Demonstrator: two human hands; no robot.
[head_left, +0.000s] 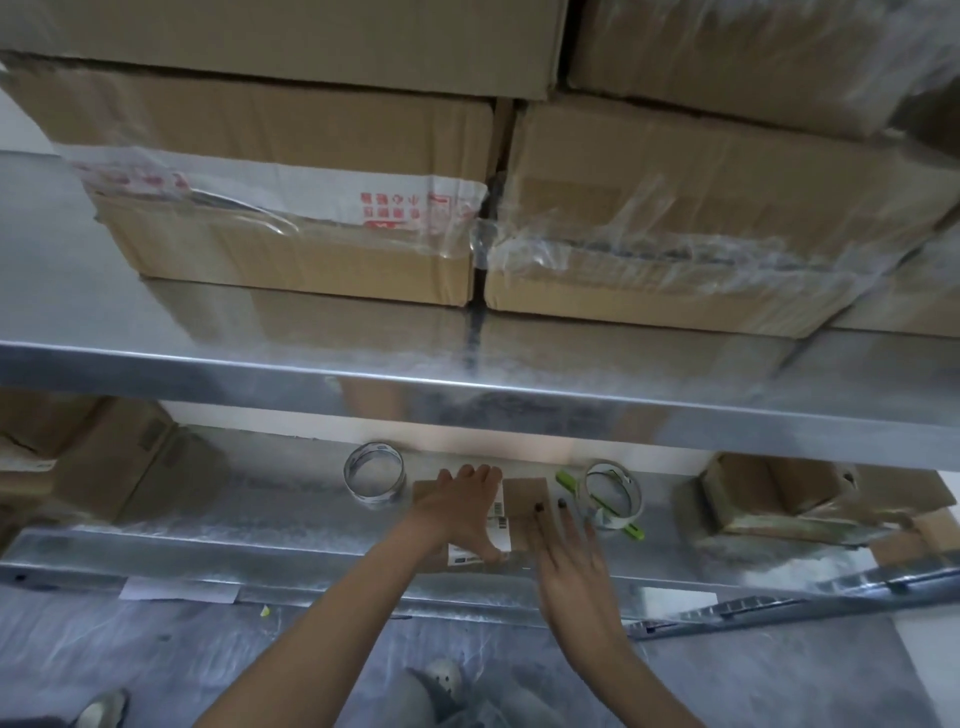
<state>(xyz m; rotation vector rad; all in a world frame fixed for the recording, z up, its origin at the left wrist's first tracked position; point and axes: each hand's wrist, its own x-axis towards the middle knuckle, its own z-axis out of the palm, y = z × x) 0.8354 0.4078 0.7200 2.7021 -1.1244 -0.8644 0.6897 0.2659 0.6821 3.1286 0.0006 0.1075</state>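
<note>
The right hand (571, 566) is nearest, hovering with its fingers straight and spread, holding nothing, over the right end of the flat brown cardboard parcel with a white barcode label (525, 500). The parcel lies on the lower galvanised metal shelf (291, 519), close to the shelf's front lip. The left hand (462, 512) spans the parcel's left half, its fingers over the far edge and its thumb hooked at the near edge, so it appears to clamp the parcel.

A one-handed span grip on a smooth carton is weak. If the parcel is pulled forward before the right hand settles, it could twist out and drop over the lip to the floor.

Just right of the parcel, a clear tape roll (618, 522) stands with a green plastic cutter (566, 480) lying through it. The right fingertips are close to both, and a careless sweep could knock the roll or catch the cutter, whose blade I cannot see. Left of the parcel stands a second tape roll (371, 499), near enough to be nudged.
</note>
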